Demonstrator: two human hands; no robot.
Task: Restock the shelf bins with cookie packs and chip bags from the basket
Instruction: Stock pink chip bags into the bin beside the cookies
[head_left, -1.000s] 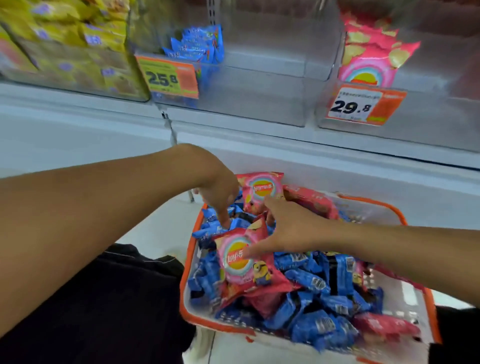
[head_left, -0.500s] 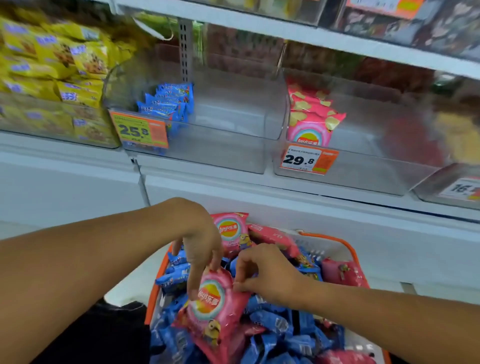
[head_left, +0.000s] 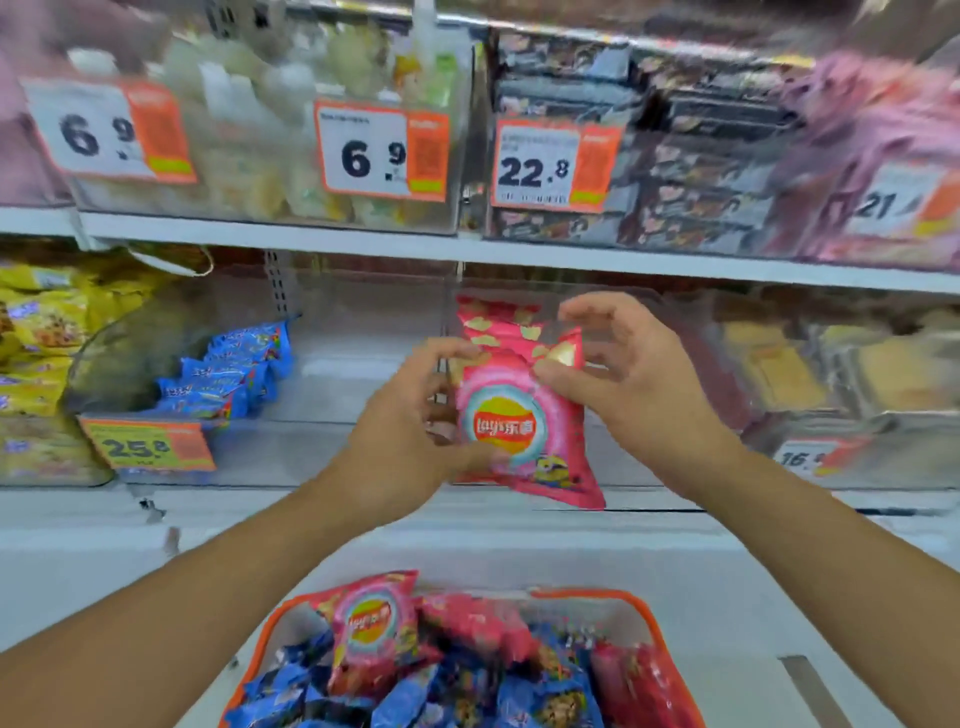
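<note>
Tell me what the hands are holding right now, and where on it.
A pink Lay's chip bag: the left hand grips its left edge, the right hand pinches its top right corner.

Above you, orange-edged price tags (head_left: 382, 150) – 6.9, 22.8 – dark snack boxes (head_left: 696, 156), pale packets (head_left: 249, 156), yellow bags (head_left: 41, 322) at your left

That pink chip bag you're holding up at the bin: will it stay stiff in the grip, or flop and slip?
The pink chip bag looks puffed and probably light, so it should hold its shape loosely. The left hand and right hand take it at its edges; its lower corner hangs free, so it may sag. Its film looks glossy, perhaps slippery, and hard squeezing could crush it.
</note>
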